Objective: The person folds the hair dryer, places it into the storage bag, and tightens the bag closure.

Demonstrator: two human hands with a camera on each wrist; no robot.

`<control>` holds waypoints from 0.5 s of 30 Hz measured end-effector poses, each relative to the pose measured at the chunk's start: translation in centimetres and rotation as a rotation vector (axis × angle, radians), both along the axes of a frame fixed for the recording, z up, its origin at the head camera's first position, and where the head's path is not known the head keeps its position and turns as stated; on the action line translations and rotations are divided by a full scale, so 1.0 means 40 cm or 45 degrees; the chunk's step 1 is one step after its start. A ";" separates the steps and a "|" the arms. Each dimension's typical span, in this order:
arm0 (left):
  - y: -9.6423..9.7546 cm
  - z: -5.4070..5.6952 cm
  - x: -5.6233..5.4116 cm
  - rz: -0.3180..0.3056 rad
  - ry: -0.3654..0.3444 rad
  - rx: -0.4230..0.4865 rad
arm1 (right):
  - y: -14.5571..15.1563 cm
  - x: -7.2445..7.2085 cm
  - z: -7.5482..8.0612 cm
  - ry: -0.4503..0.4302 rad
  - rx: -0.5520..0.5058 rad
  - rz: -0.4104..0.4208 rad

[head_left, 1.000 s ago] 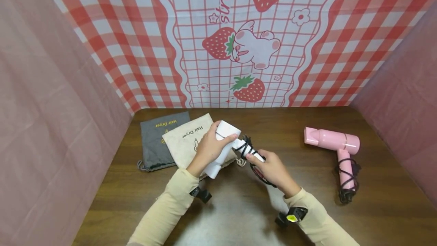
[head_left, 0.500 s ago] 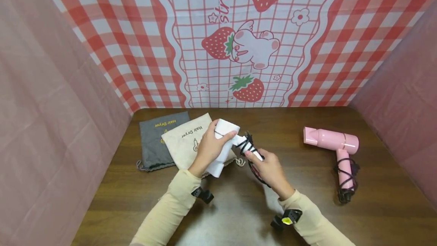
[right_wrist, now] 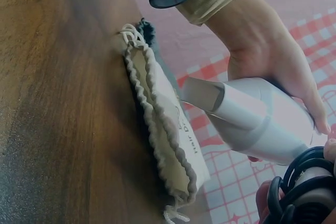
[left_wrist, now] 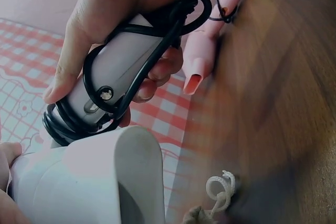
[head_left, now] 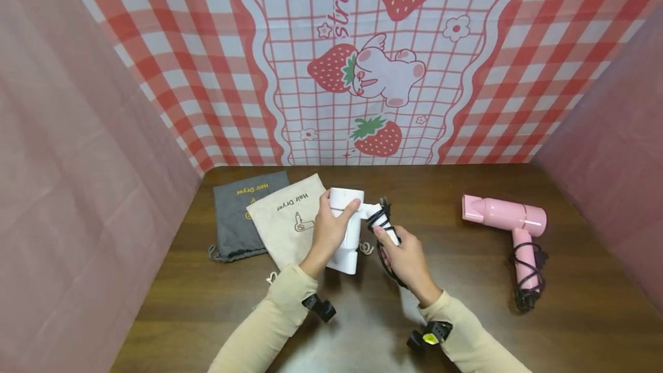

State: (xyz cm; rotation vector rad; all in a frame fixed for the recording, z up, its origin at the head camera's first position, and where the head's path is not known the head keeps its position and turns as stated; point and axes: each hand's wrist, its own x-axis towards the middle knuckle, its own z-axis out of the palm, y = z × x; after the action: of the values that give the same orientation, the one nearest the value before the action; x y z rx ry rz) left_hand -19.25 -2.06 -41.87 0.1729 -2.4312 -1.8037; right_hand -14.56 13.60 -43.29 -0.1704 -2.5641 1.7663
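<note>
Both hands hold a white hair dryer [head_left: 353,233] above the table. Its barrel is in the grip of the left hand [head_left: 331,229], thumb across the front and fingers behind, mostly hidden. The right hand [head_left: 408,255] grips the handle [left_wrist: 123,61], around which a black cord [left_wrist: 142,77] is wound. In the right wrist view the flat nozzle [right_wrist: 205,95] points toward a cream drawstring bag [right_wrist: 157,114] whose mouth gapes a little. That bag, printed "Hair Dryer", lies behind the left hand in the head view, overlapping a grey bag [head_left: 235,229].
A pink hair dryer [head_left: 505,213], its black cord [head_left: 527,281] wrapped around the handle, lies at the right of the wooden table [head_left: 248,327]. A checked strawberry cloth [head_left: 378,62] hangs at the back. Pink cloth walls [head_left: 103,189] stand at both sides.
The white hair dryer's barrel has swung from slanted to nearly upright in the head view. My left hand has shifted slightly right with it, and the right forearm slightly left.
</note>
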 end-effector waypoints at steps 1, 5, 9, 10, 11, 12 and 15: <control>-0.001 0.000 0.000 0.001 0.002 -0.002 | -0.001 0.000 0.000 -0.002 -0.005 0.001; -0.004 0.001 0.003 0.011 0.006 -0.002 | -0.005 0.000 0.000 0.011 -0.004 -0.008; -0.006 0.002 0.004 0.024 0.014 0.013 | -0.011 0.001 -0.002 0.043 0.013 -0.022; -0.007 0.003 0.005 0.023 0.018 0.013 | -0.012 0.001 -0.003 0.050 0.009 -0.026; -0.008 0.004 0.005 0.022 0.024 0.013 | -0.014 0.002 -0.003 0.056 -0.001 -0.029; -0.008 0.006 0.006 0.022 0.030 0.013 | -0.015 0.003 -0.003 0.062 -0.009 -0.034; -0.009 0.010 0.007 0.023 0.042 0.011 | -0.020 0.006 -0.001 0.074 -0.035 -0.042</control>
State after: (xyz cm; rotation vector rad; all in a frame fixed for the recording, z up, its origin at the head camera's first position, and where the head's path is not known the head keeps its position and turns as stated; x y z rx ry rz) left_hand -18.99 -2.43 -41.47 0.1635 -2.3923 -1.7951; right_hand -14.34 12.81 -43.32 -0.1586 -2.4840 1.7689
